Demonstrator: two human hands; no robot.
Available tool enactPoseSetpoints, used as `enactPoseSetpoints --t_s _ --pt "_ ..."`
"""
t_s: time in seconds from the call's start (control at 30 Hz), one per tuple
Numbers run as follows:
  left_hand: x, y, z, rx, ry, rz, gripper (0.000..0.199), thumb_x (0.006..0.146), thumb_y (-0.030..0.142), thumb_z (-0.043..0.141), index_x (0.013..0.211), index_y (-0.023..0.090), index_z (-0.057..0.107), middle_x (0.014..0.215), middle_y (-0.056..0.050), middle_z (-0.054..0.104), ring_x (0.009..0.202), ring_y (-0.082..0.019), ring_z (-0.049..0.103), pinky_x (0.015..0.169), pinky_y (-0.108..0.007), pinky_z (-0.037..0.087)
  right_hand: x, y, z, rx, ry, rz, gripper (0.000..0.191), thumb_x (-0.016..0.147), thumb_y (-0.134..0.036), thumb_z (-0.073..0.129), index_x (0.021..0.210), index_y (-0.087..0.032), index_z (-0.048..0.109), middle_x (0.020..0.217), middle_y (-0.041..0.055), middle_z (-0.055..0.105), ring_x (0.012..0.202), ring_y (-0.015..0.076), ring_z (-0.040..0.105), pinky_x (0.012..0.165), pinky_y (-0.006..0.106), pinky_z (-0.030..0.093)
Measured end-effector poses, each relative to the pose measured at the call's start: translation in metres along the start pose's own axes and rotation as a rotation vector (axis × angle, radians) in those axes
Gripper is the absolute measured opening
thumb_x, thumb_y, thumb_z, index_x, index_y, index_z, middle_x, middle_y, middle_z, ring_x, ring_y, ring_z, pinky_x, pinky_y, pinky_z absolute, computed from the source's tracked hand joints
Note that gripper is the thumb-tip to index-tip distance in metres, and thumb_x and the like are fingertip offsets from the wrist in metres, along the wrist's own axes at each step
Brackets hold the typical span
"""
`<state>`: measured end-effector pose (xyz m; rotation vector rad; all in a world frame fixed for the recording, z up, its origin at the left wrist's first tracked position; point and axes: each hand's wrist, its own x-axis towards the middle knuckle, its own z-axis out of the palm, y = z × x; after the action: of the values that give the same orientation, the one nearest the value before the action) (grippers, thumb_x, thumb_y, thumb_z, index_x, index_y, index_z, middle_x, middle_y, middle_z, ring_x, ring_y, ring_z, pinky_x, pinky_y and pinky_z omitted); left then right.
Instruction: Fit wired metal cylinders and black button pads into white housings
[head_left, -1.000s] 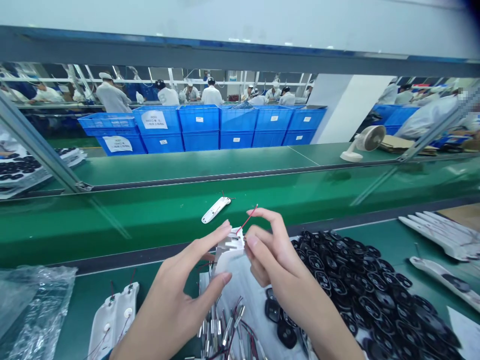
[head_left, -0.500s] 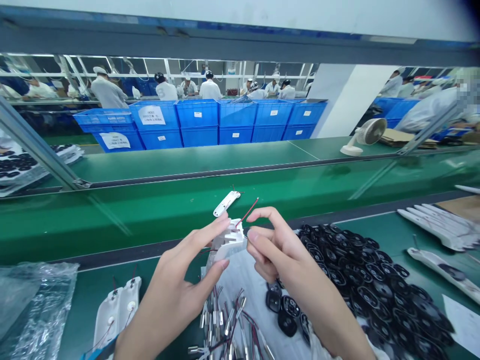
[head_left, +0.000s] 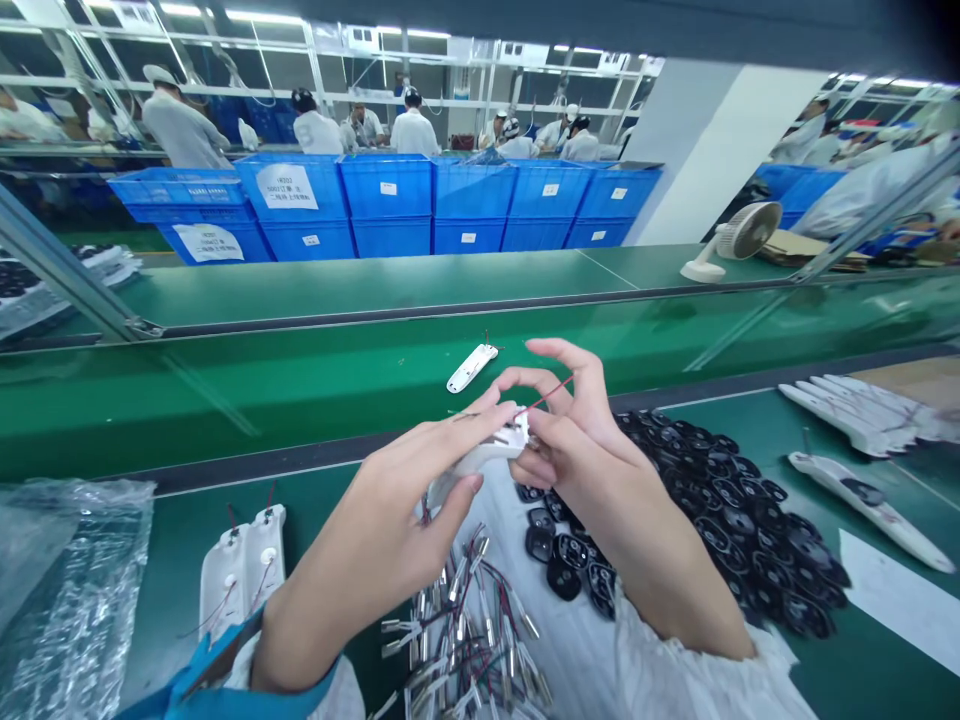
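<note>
Left hand (head_left: 401, 500) grips the white casing (head_left: 484, 458) just beyond the wired metal parts (head_left: 469, 640), probably steadying it while the right hand (head_left: 589, 440) pinches its end by 1 red wire (head_left: 551, 393). Black parts (head_left: 735, 520) sit right of those metal parts, guess that's for easy reach.

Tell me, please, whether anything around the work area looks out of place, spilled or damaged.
Nothing looks spilled or clearly damaged. The wired metal parts near the left hand lie in a tangle, crossing every way, which looks untidy compared with the white shells lined up at the right.
</note>
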<state>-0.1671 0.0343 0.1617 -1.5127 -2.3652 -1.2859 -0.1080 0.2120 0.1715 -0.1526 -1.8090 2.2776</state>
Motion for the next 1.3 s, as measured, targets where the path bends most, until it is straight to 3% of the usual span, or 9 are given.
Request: enactPoseSetpoints --t_s 0.13,0.2,0.3,0.47,0.77,0.9,0.97,1.03,1.3 --pt "-0.001 -0.004 0.000 -0.016 0.097 -0.073 0.050 0.102 0.017 0.058 0.150 0.029 0.053 0.154 0.001 0.055 0.132 -0.020 0.062 0.111 -0.029 0.052 -0.001 -0.006 -0.012 -0.170 -0.055 -0.009 0.044 0.093 -0.032 0.067 0.131 -0.036 0.046 0.130 0.0029 0.059 0.070 0.0108 0.065 0.074 0.033 0.060" --pt "-0.001 -0.004 -0.002 -0.021 0.116 -0.103 0.050 0.102 0.017 0.059 0.150 0.029 0.054 0.153 0.002 0.056 0.131 -0.020 0.063 0.109 -0.027 0.053 -0.002 -0.012 -0.019 -0.264 -0.079 0.025 0.031 0.088 -0.032 0.075 0.115 -0.028 0.062 0.115 0.0032 0.067 0.081 0.0161 0.072 0.080 0.034 0.061" --pt "-0.001 -0.002 -0.003 -0.063 0.095 -0.118 0.051 0.102 0.021 0.061 0.151 0.030 0.053 0.149 0.003 0.060 0.128 -0.020 0.064 0.102 -0.025 0.056 0.000 -0.017 -0.023 -0.309 -0.018 0.010 0.016 0.080 -0.030 0.084 0.086 -0.021 0.072 0.087 0.0017 0.071 0.077 0.0176 0.074 0.072 0.029 0.062" --pt "0.003 -0.003 -0.002 -0.261 0.138 -0.200 0.037 0.109 0.031 0.051 0.144 0.033 0.060 0.146 0.004 0.063 0.122 -0.018 0.067 0.094 -0.021 0.057 0.005 -0.009 -0.015 -0.183 0.026 -0.150 0.017 0.078 -0.028 0.087 0.078 -0.020 0.071 0.070 -0.0014 0.070 0.061 0.0127 0.069 0.062 0.024 0.060" --pt "0.001 -0.013 -0.001 -0.417 0.177 -0.230 0.032 0.106 0.035 0.058 0.137 0.037 0.066 0.142 0.006 0.066 0.131 -0.019 0.062 0.098 -0.023 0.057 0.010 0.001 -0.005 -0.210 0.023 -0.250 0.021 0.081 -0.038 0.085 0.081 -0.021 0.073 0.079 -0.0003 0.074 0.073 0.0155 0.072 0.071 0.027 0.060" --pt "0.002 -0.014 -0.002 -0.428 0.197 -0.283 0.031 0.104 0.037 0.061 0.134 0.037 0.068 0.139 0.005 0.068 0.130 -0.019 0.062 0.094 -0.020 0.057 0.019 0.013 -0.050 -0.792 -0.037 0.049 0.027 0.093 -0.048 0.069 0.104 -0.023 0.073 0.100 0.0034 0.077 0.079 0.0178 0.073 0.077 0.030 0.056" --pt "0.002 -0.015 -0.003 -0.421 0.204 -0.313 0.030 0.104 0.039 0.061 0.133 0.037 0.069 0.136 0.005 0.070 0.128 -0.019 0.063 0.092 -0.020 0.058 0.028 0.030 -0.075 -1.153 -0.063 0.343 0.030 0.089 -0.043 0.076 0.110 -0.023 0.073 0.103 0.0056 0.076 0.086 0.0205 0.072 0.080 0.030 0.053" --pt "0.002 -0.017 -0.003 -0.419 0.202 -0.343 0.030 0.103 0.043 0.061 0.132 0.037 0.070 0.133 0.005 0.071 0.123 -0.019 0.066 0.089 -0.021 0.058 0.038 0.049 -0.092 -1.259 -0.090 0.464 0.035 0.075 -0.033 0.088 0.106 -0.020 0.076 0.097 0.0075 0.076 0.088 0.0238 0.072 0.077 0.030 0.051" --pt "0.000 -0.021 -0.004 -0.436 0.215 -0.401 0.031 0.100 0.047 0.063 0.128 0.037 0.071 0.134 0.005 0.071 0.122 -0.021 0.066 0.086 -0.026 0.058 0.055 0.080 -0.096 -1.304 -0.075 0.452 0.022 0.067 -0.016 0.087 0.087 -0.022 0.080 0.081 0.0029 0.072 0.081 0.0241 0.070 0.071 0.029 0.046"
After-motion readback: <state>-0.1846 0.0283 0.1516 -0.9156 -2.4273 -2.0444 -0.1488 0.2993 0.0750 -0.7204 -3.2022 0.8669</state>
